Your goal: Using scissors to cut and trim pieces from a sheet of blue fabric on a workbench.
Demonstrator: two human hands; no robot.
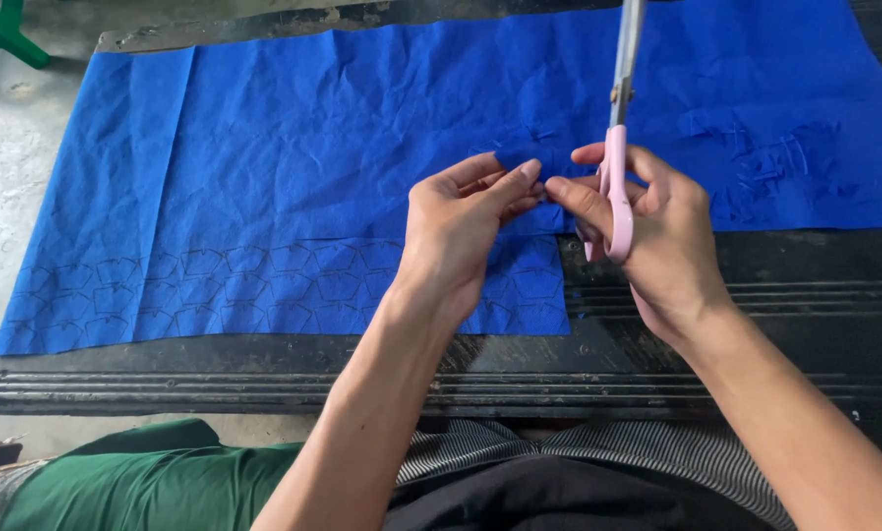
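Workbench: your dark, grooved wooden bench point(756, 295) runs across the view, its ridged front edge nearest your lap.
Blue cloth: a large creased blue cloth point(294, 167) lies flat over most of the bench; pentagon-like outlines are drawn in rows along its near edge, and a rectangular piece is missing at its lower right, where bare bench shows.
Floor: pale concrete floor point(8, 147) shows at your left, with a green plastic leg point(3, 34) at the top-left corner.
Clothing: a green garment point(146, 482) and striped grey fabric point(657, 452) cover your lap at the bottom of the view.
Left hand: your left hand point(456, 231) is raised over the cloth, its fingers drawn together and pinching a small blue scrap point(525, 157) near its lower edge.
Right hand: your right hand point(657, 231) is closed around the pink handle of the scissors; its forefinger reaches toward your left fingertips, nearly touching them.
Scissors: the scissors point(618, 147) stand almost upright, grey blades pointing away from you and running out of view at the top; the blades look closed.
Scrap: the small blue scrap sits between your two hands, just above the fingertips, hard to tell from the cloth behind it.
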